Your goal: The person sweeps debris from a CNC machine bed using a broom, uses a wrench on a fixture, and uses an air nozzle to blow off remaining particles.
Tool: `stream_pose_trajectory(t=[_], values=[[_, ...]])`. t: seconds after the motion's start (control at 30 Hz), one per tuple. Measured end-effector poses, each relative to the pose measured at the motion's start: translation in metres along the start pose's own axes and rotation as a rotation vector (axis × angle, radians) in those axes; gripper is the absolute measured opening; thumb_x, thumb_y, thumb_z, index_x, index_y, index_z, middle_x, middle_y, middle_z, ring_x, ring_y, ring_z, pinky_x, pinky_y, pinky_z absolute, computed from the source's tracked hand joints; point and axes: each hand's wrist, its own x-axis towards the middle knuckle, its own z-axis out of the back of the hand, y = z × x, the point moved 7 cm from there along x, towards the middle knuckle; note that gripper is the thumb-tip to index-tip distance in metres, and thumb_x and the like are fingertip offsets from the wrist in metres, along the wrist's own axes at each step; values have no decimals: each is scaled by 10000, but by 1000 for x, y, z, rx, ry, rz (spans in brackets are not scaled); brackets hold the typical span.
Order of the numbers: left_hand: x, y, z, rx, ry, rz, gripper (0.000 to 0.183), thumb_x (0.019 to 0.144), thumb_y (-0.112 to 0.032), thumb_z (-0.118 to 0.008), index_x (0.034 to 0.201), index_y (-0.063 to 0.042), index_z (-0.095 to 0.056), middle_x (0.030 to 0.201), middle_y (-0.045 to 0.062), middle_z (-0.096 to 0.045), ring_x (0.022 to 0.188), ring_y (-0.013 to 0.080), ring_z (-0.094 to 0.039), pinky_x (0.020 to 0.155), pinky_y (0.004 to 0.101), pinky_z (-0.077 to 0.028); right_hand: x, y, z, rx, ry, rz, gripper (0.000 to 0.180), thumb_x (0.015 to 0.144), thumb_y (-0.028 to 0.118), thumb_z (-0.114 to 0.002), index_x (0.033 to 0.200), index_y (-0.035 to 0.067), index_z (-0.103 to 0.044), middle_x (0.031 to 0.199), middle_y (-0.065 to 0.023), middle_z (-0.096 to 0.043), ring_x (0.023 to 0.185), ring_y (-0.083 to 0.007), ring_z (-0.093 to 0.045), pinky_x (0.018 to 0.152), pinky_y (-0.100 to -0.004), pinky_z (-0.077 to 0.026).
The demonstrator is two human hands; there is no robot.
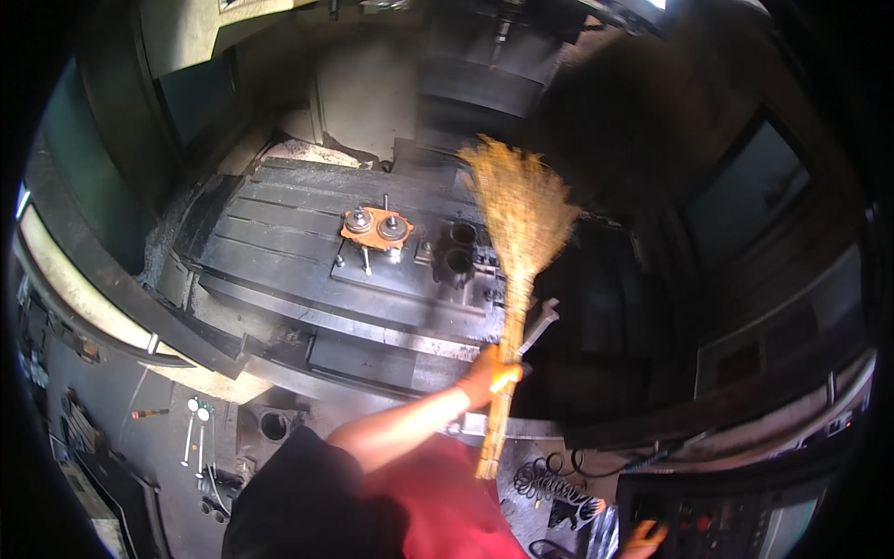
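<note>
My left hand (489, 377), in an orange glove, grips the handle of a straw broom (524, 216) whose bristles fan out over the machine table. An open-end wrench (541, 325) sticks out beside the handle from the same hand. At the lower right, my right hand (644, 539), also in orange, is partly cut off by the frame's edge. Its visible fingers are apart beside a dark control panel (688, 513) with a red button. An orange-brown metal part (377, 229) is clamped on the slotted machine table (279, 241) by two round, bolted clamps.
Dark cylindrical bores (458, 260) stand right of the clamped part. A tool spindle (500, 38) hangs above. Two dial gauges (198, 412) and a red-handled tool (150, 414) lie on the grey surface at lower left. A coiled hose (548, 482) hangs near the panel.
</note>
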Motion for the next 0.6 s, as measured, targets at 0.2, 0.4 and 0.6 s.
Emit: stream_pose_trajectory(t=[0.2, 0.4, 0.6], values=[[70, -6, -69, 153, 134, -14, 377, 675, -251, -721, 893, 6, -554, 755, 206, -636, 712, 309, -652, 655, 405, -512, -77, 228, -239, 581, 1064, -113, 377, 884, 196, -609, 1195, 23, -485, 814, -51, -577, 644, -123, -521, 553, -254, -445], [156, -42, -23, 541, 226, -311, 525, 758, -401, -727, 1045, 3, -554, 883, 265, -648, 867, 429, -646, 754, 457, -518, -2, 241, -322, 724, 798, -296, 117, 878, 86, -615, 906, 82, -501, 725, 15, -510, 611, -86, -487, 520, -214, -401], [267, -45, 122, 1266, -354, -408, 234, 772, -159, -598, 995, -89, -610, 903, 165, -629, 828, 357, -636, 736, 456, -509, 148, 249, -407, 125, 544, 63, 372, 810, 326, -678, 818, -37, -600, 743, -236, -650, 665, -263, -677, 565, -409, -516]])
